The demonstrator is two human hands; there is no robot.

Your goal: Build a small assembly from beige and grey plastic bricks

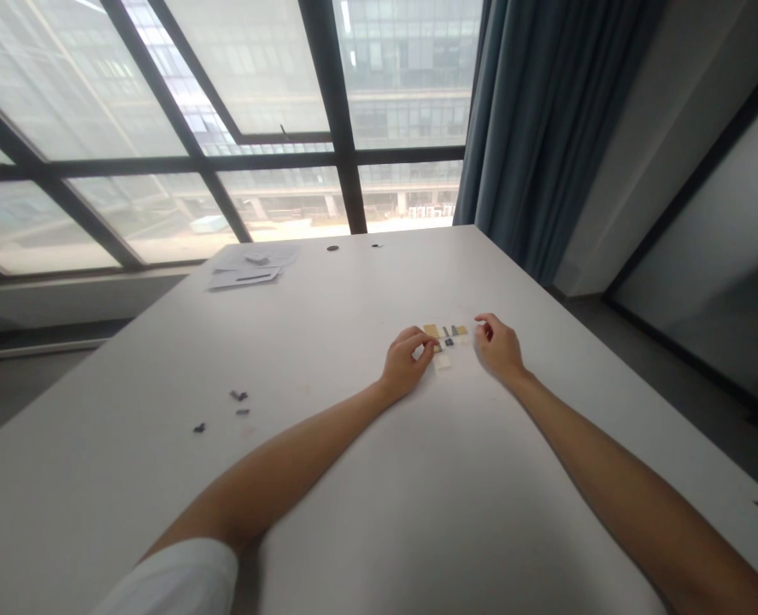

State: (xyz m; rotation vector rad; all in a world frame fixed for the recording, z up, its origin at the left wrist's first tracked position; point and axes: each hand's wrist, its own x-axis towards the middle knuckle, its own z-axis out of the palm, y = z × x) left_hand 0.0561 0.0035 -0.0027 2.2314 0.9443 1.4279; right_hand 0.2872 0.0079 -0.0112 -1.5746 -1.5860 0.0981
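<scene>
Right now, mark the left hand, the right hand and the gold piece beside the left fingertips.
Left hand (408, 354): head view, middle of the hand.
Right hand (499, 343): head view, middle of the hand.
Gold piece (431, 330): head view, upper face.

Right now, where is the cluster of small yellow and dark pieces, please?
In the head view, the cluster lies just right of centre on the white tabletop, between the left hand and right hand.
</scene>
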